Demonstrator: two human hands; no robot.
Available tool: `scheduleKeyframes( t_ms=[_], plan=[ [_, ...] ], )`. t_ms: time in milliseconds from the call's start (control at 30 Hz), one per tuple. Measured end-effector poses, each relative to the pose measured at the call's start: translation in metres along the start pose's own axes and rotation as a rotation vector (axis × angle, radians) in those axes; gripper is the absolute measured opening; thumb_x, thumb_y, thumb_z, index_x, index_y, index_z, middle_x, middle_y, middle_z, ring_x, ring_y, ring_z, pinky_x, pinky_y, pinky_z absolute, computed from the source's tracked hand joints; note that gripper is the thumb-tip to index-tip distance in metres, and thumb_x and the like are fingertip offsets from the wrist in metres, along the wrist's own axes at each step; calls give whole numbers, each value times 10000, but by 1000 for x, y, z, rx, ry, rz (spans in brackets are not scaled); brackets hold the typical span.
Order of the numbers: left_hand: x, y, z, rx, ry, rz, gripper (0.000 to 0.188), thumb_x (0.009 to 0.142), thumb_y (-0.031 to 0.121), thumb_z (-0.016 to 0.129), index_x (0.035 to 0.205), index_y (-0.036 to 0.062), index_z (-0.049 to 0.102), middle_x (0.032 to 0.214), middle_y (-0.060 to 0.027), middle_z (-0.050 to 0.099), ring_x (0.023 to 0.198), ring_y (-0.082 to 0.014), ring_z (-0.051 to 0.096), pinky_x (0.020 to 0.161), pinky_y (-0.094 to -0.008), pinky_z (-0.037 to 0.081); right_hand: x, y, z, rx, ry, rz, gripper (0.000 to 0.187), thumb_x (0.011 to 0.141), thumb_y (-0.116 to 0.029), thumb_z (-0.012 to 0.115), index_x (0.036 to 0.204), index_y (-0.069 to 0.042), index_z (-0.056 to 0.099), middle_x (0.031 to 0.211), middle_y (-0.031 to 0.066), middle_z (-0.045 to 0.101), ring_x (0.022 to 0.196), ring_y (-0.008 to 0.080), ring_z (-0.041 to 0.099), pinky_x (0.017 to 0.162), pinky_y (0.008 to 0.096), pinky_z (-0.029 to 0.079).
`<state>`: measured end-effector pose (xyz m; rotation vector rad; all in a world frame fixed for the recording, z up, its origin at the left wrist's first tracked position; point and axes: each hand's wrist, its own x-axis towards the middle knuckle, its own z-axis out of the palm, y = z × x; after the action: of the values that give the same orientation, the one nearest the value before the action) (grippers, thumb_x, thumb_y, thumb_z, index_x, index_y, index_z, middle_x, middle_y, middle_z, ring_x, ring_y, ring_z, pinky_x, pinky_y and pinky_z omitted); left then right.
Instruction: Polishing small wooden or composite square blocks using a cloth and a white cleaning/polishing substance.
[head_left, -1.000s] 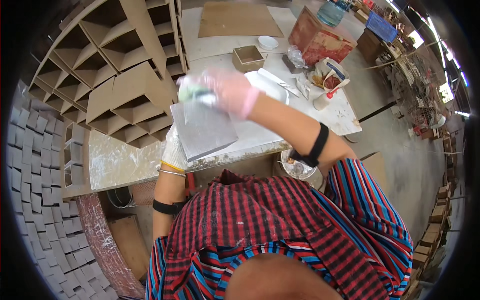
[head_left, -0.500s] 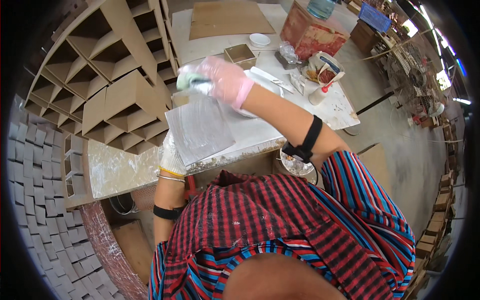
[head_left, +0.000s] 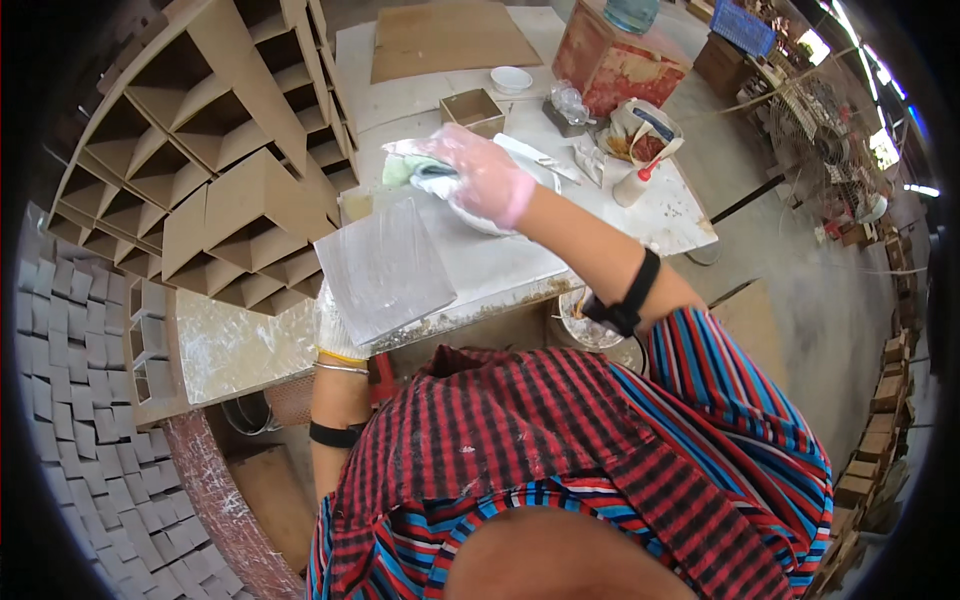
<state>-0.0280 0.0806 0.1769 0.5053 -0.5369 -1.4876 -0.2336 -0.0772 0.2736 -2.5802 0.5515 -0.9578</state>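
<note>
My left hand (head_left: 330,323), in a white knit glove, holds a square board (head_left: 388,272) at its left side. Most of its fingers are hidden behind the board, whose upper face is smeared streaky grey-white. My right hand (head_left: 485,178), under a thin pinkish plastic glove, is closed round a crumpled pale green and white cloth (head_left: 420,170). This cloth is above the far edge of the board and apart from it. Partly covered by my right hand and wrist is a round white dish (head_left: 540,182) with a flat tool (head_left: 556,166) lying across its rim.
Brown board compartments (head_left: 225,215) are stacked at left. On the white table (head_left: 500,262) stand an open box (head_left: 473,112), a small white bowl (head_left: 512,79), a red-capped bottle (head_left: 634,186) and a bag (head_left: 645,130). A bucket (head_left: 582,325) sits below the front edge; many grey boxes fill the far left.
My right hand and the cloth have shifted right and slightly nearer, away from the board. The board has moved a little left and turned slightly in my left hand.
</note>
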Motion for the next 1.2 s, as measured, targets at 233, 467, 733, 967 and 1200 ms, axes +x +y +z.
scheduleKeyframes(
  t_ms=[233, 467, 733, 967, 1200],
  plan=[
    [7, -1, 23, -44, 218, -138, 410, 957, 281, 333, 1272, 39, 430, 1249, -148, 496, 1107, -289, 506, 924, -402, 439, -33, -30, -1, 90, -25, -172, 502, 756, -216, 675, 1236, -254, 533, 901, 76, 549, 875, 250, 545, 782, 353, 472],
    [16, -12, 1, 60, -88, -115, 422, 950, 314, 354, 1265, 47, 439, 1236, -142, 510, 1108, -278, 513, 927, -401, 439, -19, -61, 1, 59, -78, -300, 402, 772, -184, 650, 1167, -185, 573, 893, 77, 577, 868, 250, 565, 761, 357, 474],
    [3, -3, 1, 754, 116, 11, 390, 920, 235, 456, 1260, 42, 453, 1236, -119, 514, 1141, -247, 492, 952, -360, 418, 28, -20, 15, 302, 180, 62, 243, 816, -255, 596, 998, -95, 615, 924, 101, 620, 861, 222, 588, 727, 352, 482],
    [15, -9, -1, -187, -53, -37, 345, 941, 184, 387, 1248, 30, 411, 1223, -125, 497, 1098, -264, 500, 950, -374, 416, -1, -24, 3, 587, -5, 618, 389, 862, -324, 541, 1091, -12, 575, 942, 85, 617, 817, 133, 529, 772, 293, 429],
    [7, -1, 42, -176, 158, 198, 355, 930, 236, 412, 1216, 31, 460, 1152, -120, 540, 1057, -267, 523, 918, -394, 430, -7, -55, -8, 673, -28, 485, 352, 853, -233, 555, 1153, -49, 575, 894, 101, 658, 728, 172, 599, 687, 307, 478]
  ],
)
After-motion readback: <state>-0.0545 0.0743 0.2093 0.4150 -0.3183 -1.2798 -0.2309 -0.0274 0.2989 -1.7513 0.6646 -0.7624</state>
